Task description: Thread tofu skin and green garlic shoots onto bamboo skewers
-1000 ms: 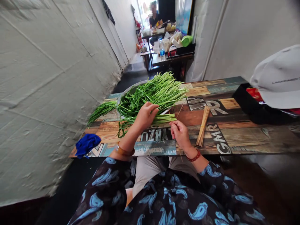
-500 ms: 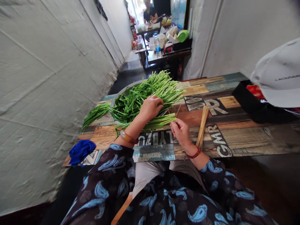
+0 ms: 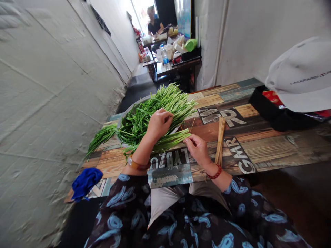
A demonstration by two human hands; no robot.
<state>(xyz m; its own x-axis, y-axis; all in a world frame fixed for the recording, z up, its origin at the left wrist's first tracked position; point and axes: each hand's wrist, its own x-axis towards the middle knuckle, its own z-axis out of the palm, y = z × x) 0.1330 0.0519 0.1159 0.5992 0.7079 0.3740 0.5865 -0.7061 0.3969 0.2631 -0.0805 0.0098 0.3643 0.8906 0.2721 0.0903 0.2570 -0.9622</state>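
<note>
A heap of garlic chives (image 3: pixel 137 120) fills a grey basin (image 3: pixel 121 119), pale stem ends to the right. Over the near side of the heap is my left hand (image 3: pixel 159 123), its fingers bent and closed; whatever lies between them is hidden. My right hand (image 3: pixel 198 150) pinches at the stem ends of a smaller bunch of chives (image 3: pixel 178 137) lying in front of the basin. Just beyond the fingertips, a thin skewer (image 3: pixel 193 122) slants on the table. To the right of that hand lies a banded bundle of bamboo skewers (image 3: pixel 220 139).
More chives (image 3: pixel 101 138) stick out left of the basin on the wood-patterned table (image 3: pixel 269 148). A blue cloth (image 3: pixel 86 182) lies at the left corner. A white cap (image 3: pixel 302 72) tops a black container at right. Behind, a person sits past tables with a water bottle (image 3: pixel 164 57).
The view has shifted slightly, so the background sits a little further left and lower. Both hands keep nearly the same places by the chives, fingers still closed.
</note>
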